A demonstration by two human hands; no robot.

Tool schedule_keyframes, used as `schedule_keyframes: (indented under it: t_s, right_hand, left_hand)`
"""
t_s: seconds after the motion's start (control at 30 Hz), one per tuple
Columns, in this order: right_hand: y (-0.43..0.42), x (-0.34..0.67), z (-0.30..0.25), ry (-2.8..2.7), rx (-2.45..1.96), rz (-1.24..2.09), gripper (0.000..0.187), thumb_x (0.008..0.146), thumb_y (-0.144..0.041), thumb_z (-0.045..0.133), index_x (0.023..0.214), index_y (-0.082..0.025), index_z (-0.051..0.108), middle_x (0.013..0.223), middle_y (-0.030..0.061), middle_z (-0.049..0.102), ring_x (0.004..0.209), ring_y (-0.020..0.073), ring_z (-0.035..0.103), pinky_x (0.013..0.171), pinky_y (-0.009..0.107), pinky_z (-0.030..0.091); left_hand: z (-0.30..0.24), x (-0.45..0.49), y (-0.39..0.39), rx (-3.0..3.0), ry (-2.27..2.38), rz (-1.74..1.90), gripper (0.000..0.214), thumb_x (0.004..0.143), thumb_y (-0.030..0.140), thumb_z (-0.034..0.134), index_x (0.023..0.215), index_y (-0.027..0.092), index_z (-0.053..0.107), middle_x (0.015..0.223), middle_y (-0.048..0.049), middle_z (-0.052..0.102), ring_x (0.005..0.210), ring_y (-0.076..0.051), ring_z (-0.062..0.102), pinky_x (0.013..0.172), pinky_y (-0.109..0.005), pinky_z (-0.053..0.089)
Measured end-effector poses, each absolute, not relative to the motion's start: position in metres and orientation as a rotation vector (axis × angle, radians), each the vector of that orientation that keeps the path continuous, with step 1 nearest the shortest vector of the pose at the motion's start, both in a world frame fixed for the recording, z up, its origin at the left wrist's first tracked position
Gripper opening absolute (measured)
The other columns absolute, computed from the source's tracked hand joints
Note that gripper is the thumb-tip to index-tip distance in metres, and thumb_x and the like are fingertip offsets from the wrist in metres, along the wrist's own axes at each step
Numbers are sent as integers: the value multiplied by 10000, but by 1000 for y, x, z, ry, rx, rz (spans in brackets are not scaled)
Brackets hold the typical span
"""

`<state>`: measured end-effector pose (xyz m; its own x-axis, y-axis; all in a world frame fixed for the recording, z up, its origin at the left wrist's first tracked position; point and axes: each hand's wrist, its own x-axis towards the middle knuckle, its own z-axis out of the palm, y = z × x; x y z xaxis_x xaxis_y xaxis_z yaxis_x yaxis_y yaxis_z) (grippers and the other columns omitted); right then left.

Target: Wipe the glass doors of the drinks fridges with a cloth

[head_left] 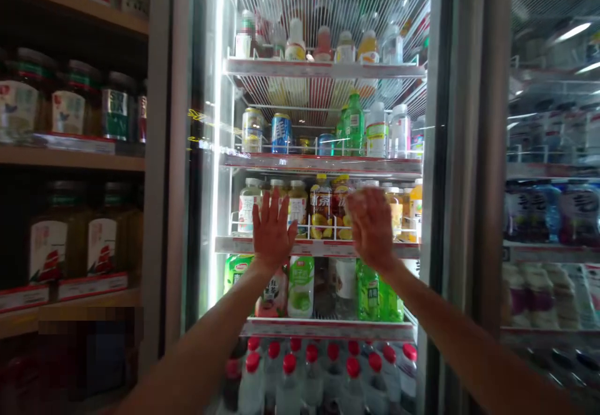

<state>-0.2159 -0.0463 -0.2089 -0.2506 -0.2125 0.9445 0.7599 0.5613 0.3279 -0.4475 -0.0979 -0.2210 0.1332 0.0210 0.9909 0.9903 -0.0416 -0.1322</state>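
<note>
My left hand (273,230) is raised with its fingers spread, in front of the glass door of a lit drinks cooler (319,247). It appears to hold nothing. Level with it on the right, my right hand (375,227) is smeared by motion. A pale crumpled thing (357,204), perhaps a cloth or tissue, shows at its fingers; its kind is unclear. Behind the hands, tea bottles (321,209) line a shelf, and green bottles (300,287) stand on the shelf below. Whether either palm touches the glass cannot be told.
Red-capped bottles (289,380) fill the cooler's bottom. Higher up are cans (280,134) and a green bottle (354,124). Wooden shelves with jars (69,105) stand at left. A metal door frame (462,184) and another bottle cooler (553,252) are at right.
</note>
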Motion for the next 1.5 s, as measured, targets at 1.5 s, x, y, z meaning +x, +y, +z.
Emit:
schedule_keyframes:
  t_s: [1.5]
  right_hand:
    - [-59, -155, -391, -1842, -563, -969, 550, 820, -139, 471, 1340, -305, 406, 1505, 50, 217, 1366, 279, 241, 1079, 516, 276]
  left_hand:
    - [-317, -443, -108, -1406, -1097, -1071, 619, 886, 324, 453, 1435, 185, 203, 1487, -121, 223, 1397, -240, 105, 1135, -445, 94]
